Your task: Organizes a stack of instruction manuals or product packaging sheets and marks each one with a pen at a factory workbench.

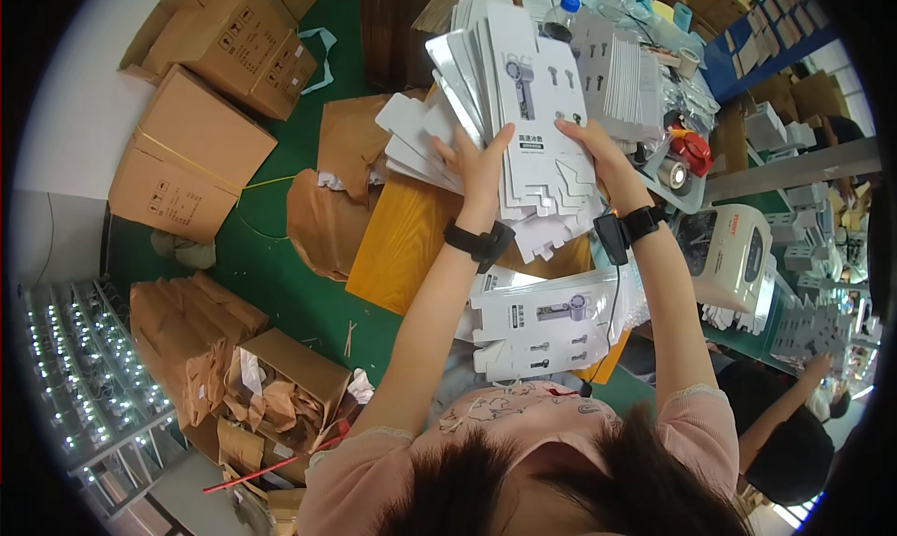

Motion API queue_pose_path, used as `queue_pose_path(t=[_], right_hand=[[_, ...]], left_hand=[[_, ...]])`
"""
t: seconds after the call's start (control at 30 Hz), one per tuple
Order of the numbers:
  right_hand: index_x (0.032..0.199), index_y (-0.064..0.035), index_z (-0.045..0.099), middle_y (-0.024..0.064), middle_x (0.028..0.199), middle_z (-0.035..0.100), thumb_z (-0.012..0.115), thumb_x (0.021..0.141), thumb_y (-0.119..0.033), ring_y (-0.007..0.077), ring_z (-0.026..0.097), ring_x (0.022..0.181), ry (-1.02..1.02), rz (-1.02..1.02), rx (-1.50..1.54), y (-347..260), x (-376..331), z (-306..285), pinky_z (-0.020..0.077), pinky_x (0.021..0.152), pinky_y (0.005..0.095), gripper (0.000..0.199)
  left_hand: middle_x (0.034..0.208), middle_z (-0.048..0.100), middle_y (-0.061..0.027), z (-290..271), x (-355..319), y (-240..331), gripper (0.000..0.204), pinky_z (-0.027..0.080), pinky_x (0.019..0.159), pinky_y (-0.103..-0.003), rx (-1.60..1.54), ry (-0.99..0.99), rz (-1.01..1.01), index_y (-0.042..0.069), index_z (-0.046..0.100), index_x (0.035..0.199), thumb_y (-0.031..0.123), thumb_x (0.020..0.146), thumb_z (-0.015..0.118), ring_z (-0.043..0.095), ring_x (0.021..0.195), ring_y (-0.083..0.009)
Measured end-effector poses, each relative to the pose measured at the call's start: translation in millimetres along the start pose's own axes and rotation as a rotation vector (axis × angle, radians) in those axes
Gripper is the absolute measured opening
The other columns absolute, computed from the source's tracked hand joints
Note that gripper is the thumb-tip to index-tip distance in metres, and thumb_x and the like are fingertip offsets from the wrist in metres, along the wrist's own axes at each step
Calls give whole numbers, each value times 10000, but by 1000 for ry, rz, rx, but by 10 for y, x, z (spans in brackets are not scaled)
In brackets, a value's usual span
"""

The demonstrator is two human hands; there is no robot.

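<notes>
White card stack: a fanned bundle of flat, unfolded packaging cartons (509, 115), raised above the orange worktop (402, 246).
Left hand: the left hand (478, 157) is closed on the bundle's lower left edge, fingers spread against the sheets.
Right hand: the right hand (598, 153) clasps the bundle's right edge.
Wrists: a black band on each.
Nearer pile: more flat cartons (547, 326) lie below the forearms.
Floor: brown cardboard boxes (201, 134) on green flooring.
</notes>
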State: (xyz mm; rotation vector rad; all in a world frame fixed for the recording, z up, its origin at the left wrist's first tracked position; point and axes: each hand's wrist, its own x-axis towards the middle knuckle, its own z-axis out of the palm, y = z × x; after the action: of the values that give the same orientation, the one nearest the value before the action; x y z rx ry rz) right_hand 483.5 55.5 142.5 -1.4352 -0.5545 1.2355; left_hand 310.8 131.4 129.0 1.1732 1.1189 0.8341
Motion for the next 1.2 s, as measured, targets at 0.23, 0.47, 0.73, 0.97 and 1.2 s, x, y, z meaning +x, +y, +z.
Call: queue_pose_path(t=[0.23, 0.47, 0.73, 0.97, 1.2], right_hand=[[1134, 26, 448, 108, 1053, 549, 661, 722, -233, 170, 546, 925, 102, -173, 76, -346, -289, 277, 438, 792, 267, 531], [1191, -19, 383, 81, 1075, 512, 730, 635, -106, 177, 500, 983, -161, -360, -18, -150, -535, 1102, 415, 837, 293, 660], [1270, -70, 239, 87, 1214, 368, 754, 593, -74, 194, 356, 1136, -325, -405, -152, 670, -396, 1351, 323, 938, 326, 851], [1299, -73, 201, 97, 1233, 361, 752, 601, -105, 198, 346, 1147, -414, -455, -347, 729, -410, 1233, 290, 962, 313, 890], [1299, -74, 227, 97, 1227, 376, 747, 602, -110, 188, 341, 1150, -478, -293, -275, 698, -432, 1167, 282, 963, 302, 870]], left_hand=[[1370, 64, -232, -334, -75, 540, 1030, 140, 1033, -367, -272, -99, 353, 28, 39, 1348, 193, 618, 746, 160, 1265, -303], [1316, 275, -130, -1587, -250, 460, 1048, 301, 960, -356, -188, -519, 541, 31, 85, 1332, 195, 569, 784, 344, 1170, -241], [1083, 512, -116, -2038, -502, -410, 691, 342, 927, -346, 44, -324, 270, 2, 405, 1182, 136, 603, 760, 455, 1057, -226], [1075, 497, -103, -1984, -503, -766, 633, 398, 855, -315, -34, -276, 406, 7, 392, 1170, 67, 635, 724, 497, 969, -203], [1074, 509, -105, -1937, -313, -877, 583, 364, 899, -343, -209, -319, 265, -2, 462, 1099, 83, 602, 753, 458, 1035, -189]])
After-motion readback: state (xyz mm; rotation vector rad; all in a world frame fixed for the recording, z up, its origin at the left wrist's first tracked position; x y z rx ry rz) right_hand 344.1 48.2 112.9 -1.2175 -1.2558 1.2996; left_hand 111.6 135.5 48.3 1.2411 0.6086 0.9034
